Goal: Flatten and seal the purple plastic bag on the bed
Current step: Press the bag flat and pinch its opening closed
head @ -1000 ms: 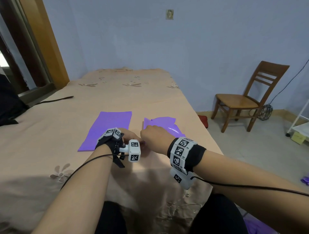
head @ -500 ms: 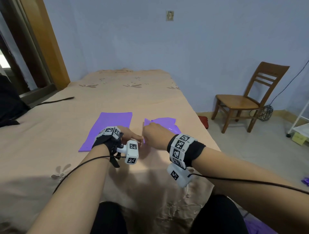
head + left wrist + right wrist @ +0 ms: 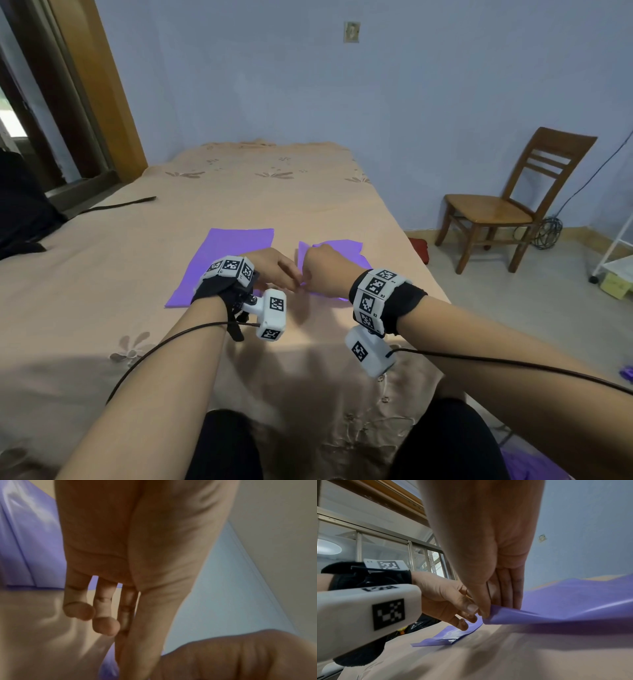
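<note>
Two purple plastic bags lie on the bed (image 3: pixel 102 308). The crumpled purple bag (image 3: pixel 342 251) is on the right, mostly hidden behind my right hand (image 3: pixel 310 275). In the right wrist view my right hand (image 3: pixel 485 614) pinches the near corner of this bag (image 3: pixel 573 601) between thumb and fingers and holds it raised off the sheet. My left hand (image 3: pixel 294 279) meets it at the same corner. Its thumb and curled fingers (image 3: pixel 467 623) pinch the bag's edge right beside my right thumb. The left wrist view shows my left hand (image 3: pixel 118 635) from below, with the corner itself hidden.
A second purple bag (image 3: pixel 233 260) lies flat just left of my hands. A black bag (image 3: pixel 20 212) and its strap (image 3: pixel 120 205) are at the bed's far left. A wooden chair (image 3: pixel 496 205) stands on the floor to the right, past the bed's edge.
Both hands have shifted slightly farther up the bed while staying together at the bag's corner. The flat bag on the left has not moved.
</note>
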The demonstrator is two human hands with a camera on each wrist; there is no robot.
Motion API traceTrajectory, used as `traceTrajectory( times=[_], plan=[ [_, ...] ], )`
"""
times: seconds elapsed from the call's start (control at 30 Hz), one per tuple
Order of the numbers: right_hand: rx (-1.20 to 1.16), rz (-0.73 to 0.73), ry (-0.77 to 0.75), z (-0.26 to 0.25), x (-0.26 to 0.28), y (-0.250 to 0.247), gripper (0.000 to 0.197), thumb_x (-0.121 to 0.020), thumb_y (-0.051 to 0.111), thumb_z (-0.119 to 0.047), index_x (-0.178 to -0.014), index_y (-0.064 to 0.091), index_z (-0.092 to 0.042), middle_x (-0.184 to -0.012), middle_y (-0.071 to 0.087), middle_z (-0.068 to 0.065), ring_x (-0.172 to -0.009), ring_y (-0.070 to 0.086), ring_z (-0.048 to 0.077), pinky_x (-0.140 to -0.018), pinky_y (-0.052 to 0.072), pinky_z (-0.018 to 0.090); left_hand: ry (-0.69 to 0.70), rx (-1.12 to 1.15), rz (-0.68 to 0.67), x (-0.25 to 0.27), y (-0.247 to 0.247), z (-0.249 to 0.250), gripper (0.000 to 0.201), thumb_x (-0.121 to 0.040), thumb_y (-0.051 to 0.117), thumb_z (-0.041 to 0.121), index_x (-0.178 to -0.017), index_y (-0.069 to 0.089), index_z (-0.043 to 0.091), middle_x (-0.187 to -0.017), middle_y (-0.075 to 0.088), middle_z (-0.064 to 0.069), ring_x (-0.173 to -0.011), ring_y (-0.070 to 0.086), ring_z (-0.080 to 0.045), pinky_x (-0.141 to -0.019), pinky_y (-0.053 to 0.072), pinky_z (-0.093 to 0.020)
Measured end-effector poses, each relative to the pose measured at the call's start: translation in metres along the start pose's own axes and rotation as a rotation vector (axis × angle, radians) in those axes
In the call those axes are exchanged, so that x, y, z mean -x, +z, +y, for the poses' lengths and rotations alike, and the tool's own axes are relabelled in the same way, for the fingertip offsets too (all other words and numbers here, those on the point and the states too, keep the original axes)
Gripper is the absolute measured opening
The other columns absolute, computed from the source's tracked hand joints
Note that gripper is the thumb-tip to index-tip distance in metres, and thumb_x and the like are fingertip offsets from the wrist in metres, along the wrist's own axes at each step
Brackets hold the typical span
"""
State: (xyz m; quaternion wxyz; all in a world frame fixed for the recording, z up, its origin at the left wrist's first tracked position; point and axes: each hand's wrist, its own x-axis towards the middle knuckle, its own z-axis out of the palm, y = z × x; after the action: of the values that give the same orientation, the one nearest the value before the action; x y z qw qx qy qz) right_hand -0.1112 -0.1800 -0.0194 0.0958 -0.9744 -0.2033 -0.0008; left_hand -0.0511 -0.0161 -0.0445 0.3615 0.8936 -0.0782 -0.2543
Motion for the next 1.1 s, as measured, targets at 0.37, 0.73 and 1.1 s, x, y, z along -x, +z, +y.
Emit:
traceTrajectory(
  times=[0.37, 0.73, 1.1],
  plan=[
    [-0.034, -0.023, -0.007, 0.001, 0.0, 0.0, 0.03, -0.083, 0.069, -0.014, -0.055, 0.059, -0.009, -0.049, 0.039, 0.002, -0.063, 0.039, 0.025, -0.054, 0.033, 0.028, 0.027, 0.076, 0.021, -0.007, 0.001, -0.009, 0.03, -0.053, 0.088, 0.021, -0.081, 0.077, 0.022, -0.097, 0.078, -0.002, -0.082, 0.056, -0.02, -0.07, 0.039, -0.032],
    [-0.061, 0.003, -0.027, 0.007, -0.002, 0.004, 0.014, -0.083, 0.071, -0.016, -0.084, 0.077, -0.004, -0.078, 0.07, 0.017, -0.07, 0.047, 0.024, -0.062, 0.036, 0.027, 0.062, 0.161, 0.026, -0.014, 0.005, -0.015, 0.019, -0.063, 0.08, 0.007, -0.073, 0.076, 0.023, -0.084, 0.077, 0.005, -0.083, 0.053, -0.019, -0.061, 0.033, -0.024],
    [-0.024, 0.009, -0.026, 0.006, 0.006, 0.0, 0.014, -0.083, 0.072, -0.017, -0.079, 0.074, -0.004, -0.068, 0.055, 0.009, -0.07, 0.045, 0.024, -0.059, 0.036, 0.027, 0.064, 0.168, 0.013, -0.017, 0.006, -0.019, 0.023, -0.058, 0.08, 0.02, -0.081, 0.076, 0.022, -0.092, 0.073, -0.006, -0.086, 0.043, -0.026, -0.061, 0.026, -0.03]
  ],
)
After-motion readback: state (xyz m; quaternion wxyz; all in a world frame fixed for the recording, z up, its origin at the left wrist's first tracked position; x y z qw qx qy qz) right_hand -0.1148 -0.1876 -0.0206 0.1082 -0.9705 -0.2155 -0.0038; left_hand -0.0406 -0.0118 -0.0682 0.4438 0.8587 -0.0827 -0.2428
